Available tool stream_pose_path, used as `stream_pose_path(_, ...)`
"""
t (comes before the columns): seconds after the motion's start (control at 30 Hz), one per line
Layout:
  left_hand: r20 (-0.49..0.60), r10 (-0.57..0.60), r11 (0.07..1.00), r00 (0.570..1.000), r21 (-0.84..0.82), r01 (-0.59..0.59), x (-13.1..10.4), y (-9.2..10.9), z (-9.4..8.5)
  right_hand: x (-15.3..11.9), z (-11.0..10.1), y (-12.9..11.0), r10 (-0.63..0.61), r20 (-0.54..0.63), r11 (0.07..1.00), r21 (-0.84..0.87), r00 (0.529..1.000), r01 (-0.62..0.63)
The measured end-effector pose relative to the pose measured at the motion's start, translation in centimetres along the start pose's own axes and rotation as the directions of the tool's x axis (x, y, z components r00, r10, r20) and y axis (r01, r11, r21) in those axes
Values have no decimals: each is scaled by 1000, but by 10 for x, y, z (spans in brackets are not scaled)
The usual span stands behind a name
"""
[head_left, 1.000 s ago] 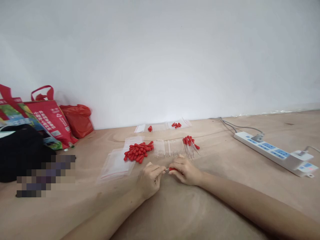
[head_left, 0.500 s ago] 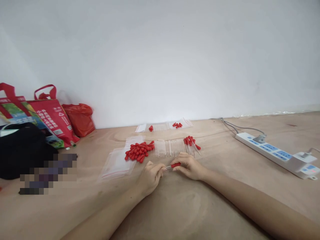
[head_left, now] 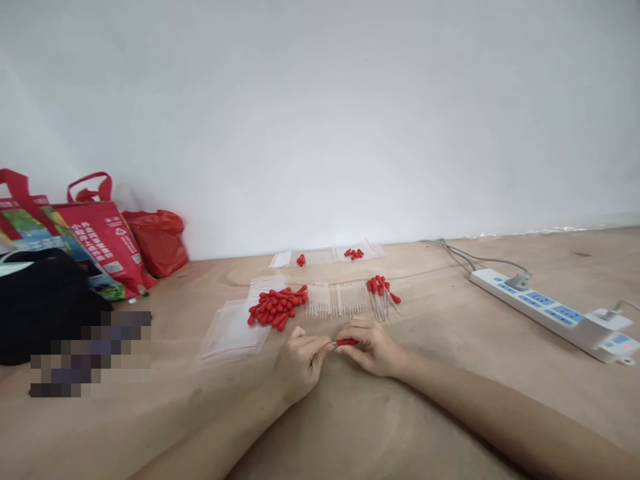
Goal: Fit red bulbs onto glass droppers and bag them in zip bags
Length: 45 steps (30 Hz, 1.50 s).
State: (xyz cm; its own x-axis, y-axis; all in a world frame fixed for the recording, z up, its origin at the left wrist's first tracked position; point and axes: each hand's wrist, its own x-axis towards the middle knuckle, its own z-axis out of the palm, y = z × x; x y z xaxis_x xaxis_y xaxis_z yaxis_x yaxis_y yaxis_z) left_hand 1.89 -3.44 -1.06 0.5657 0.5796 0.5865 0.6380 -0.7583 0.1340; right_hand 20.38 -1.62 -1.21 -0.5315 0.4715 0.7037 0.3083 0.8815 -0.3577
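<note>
My left hand [head_left: 302, 360] is closed in a pinch on a thin clear tube, of which only a short bit shows. My right hand [head_left: 369, 345] pinches a red rubber bulb [head_left: 347, 342], whose open end meets the tube between both hands. Just beyond lies a row of clear tubes [head_left: 337, 300]. Left of that row, a pile of red bulbs [head_left: 274, 308] rests partly on clear zip bags [head_left: 233, 333]. At the row's right end are several tubes with red bulbs fitted [head_left: 383, 293].
Near the wall lie more bags [head_left: 373, 249], tubes and small red bulbs [head_left: 354, 254]. A white power strip [head_left: 545, 310] with grey cables is at the right. Shopping bags [head_left: 107, 247], a red plastic bag [head_left: 159, 241] and a black item [head_left: 50, 303] stand at the left.
My hands have come closer together and slightly nearer to me. Less of the clear tube shows between my left fingers and the red bulb.
</note>
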Motion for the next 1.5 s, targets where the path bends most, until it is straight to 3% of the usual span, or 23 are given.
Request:
stream_pose_path(0.1, 4, -21, 999, 1000, -43, 21, 1, -1, 1, 1, -3, 2, 45, -3, 998, 49, 999, -45)
stream_pose_path(0.2, 12, -58, 995, 998, -84, 59, 3, -1, -1, 0, -6, 6, 177, 14, 967, 181, 984, -177)
stream_pose_path(0.33, 6, -133, 985, 991, -111, 133, 6, 1, -7, 0, -6, 14, 421, 34, 811, 433, 907, -393)
stream_pose_path(0.43, 4, -160, 976, 987, -149, 159, 6, 1, -9, 5, -12, 27, 524, 20, 713, 537, 852, -451)
stream_pose_path(0.53, -5, -196, 966, 981, -171, 192, 6, -1, -9, 13, -33, 50, 592, -47, 690, 545, 804, -476)
stream_pose_path(0.6, 2, -202, 965, 979, -170, 199, 7, -1, -8, 17, -52, 70, 662, -131, 688, 495, 737, -530)
stream_pose_path(0.7, 28, -172, 973, 985, -153, 175, 7, -1, -7, 21, -74, 98, 730, -259, 684, 278, 633, -675)
stream_pose_path(0.83, 44, -152, 979, 987, -132, 156, 8, -1, -7, 25, -80, 117, 746, -167, 619, -184, 645, -764)
stream_pose_path(0.9, 43, -150, 980, 988, -127, 155, 8, -1, -8, 28, -76, 121, 751, -146, 589, -292, 644, -753)
stream_pose_path(1.13, 66, -149, 978, 987, -138, 157, 7, 0, -10, 29, -57, 123, 771, -192, 505, -396, 607, -767)
stream_pose_path(1.27, 64, -152, 977, 986, -142, 160, 6, -1, -10, 25, -60, 120, 765, -251, 482, -387, 593, -786)
stream_pose_path(1.37, 78, -153, 977, 985, -140, 163, 6, -1, -9, 19, -75, 118, 820, -263, 408, -354, 508, -842)
stream_pose_path(1.5, 91, -154, 975, 984, -145, 166, 8, -1, -10, 8, -94, 113, 926, -66, 334, -313, 371, -889)
